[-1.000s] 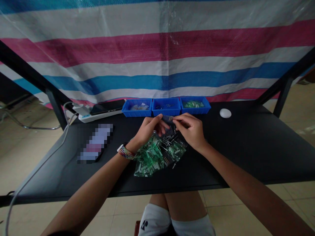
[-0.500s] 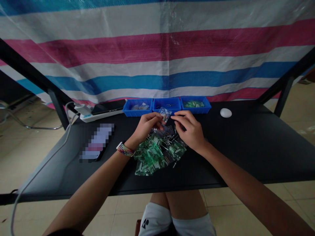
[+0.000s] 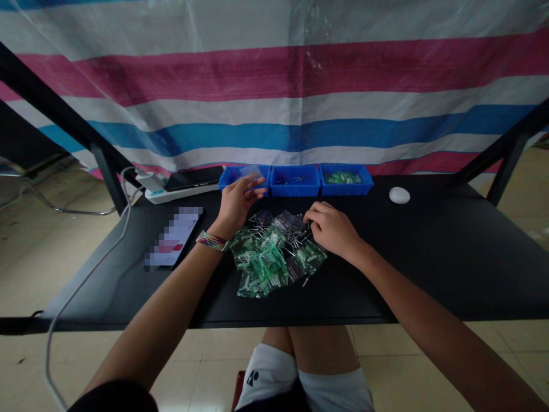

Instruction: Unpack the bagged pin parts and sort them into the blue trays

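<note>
Loose fingers at the left bin, curled fingers at the pile

The left hand (image 3: 235, 205) has its fingers loosely spread over the left blue bin (image 3: 223, 179), with a small clear packet (image 3: 252, 170) right at the fingertips; whether they pinch it or have let it go, I cannot tell from this angle. The packet is at that bin, over or inside it. The right hand (image 3: 333, 230) is curled beside the loose metal pins (image 3: 295, 239), and its fingertips are too hidden to show whether they grasp anything. Green packets (image 3: 262, 266) lie heaped just nearer the person on the black table (image 3: 437, 252).

The clear packet should handle as light and limp, its film probably slippery, the small contents likely stiff. A thumb-and-finger pinch on a flat edge seems the best hold.
</note>
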The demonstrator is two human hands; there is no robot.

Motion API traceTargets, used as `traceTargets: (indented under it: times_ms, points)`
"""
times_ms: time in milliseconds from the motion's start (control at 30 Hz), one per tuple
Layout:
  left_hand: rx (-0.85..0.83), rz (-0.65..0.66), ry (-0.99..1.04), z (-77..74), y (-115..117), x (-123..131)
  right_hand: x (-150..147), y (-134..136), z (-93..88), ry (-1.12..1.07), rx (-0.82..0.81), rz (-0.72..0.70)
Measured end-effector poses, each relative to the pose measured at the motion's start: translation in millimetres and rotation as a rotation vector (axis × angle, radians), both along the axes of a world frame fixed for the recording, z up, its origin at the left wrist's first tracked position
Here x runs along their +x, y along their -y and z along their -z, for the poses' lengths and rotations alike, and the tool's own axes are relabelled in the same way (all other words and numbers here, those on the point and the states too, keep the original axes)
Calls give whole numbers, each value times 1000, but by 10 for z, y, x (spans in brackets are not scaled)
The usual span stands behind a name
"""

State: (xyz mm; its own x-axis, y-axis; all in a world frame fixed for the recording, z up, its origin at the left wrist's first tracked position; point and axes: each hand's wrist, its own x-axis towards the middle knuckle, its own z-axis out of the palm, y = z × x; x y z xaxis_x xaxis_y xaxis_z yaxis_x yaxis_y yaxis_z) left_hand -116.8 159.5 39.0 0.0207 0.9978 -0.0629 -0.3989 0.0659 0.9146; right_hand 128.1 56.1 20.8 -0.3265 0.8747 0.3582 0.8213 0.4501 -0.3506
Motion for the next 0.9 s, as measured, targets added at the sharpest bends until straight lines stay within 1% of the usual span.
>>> traceTargets:
  times_ms: [100,167,333,500,600,700,767,833,900]
  points:
    - [-64,11,71,-14,-33,-42,-6,-7,7,1,3,26]
    - [-67,27,85,-21,-37,-58,-19,-4,3,-3,-2,50]
    - [2,63,29,-24,-12,-75,-38,0,1,-34,-43,66]
    - [93,114,-43,-23,13,-81,-36,-25,35,-96,-60,104]
    - [190,119,-184,-7,30,-63,-19,-50,61,-133,-52,115]
    - [347,154,-390,12,74,-22,3,-70,67,-238,-32,108]
    - [465,239,-557,21,123,15,6,-74,53,-367,-18,68]
    - [587,345,-724,29,185,60,-6,-68,25,-507,0,-1]
    - [685,425,-843,33,253,110,-28,-52,-8,-597,36,-71]
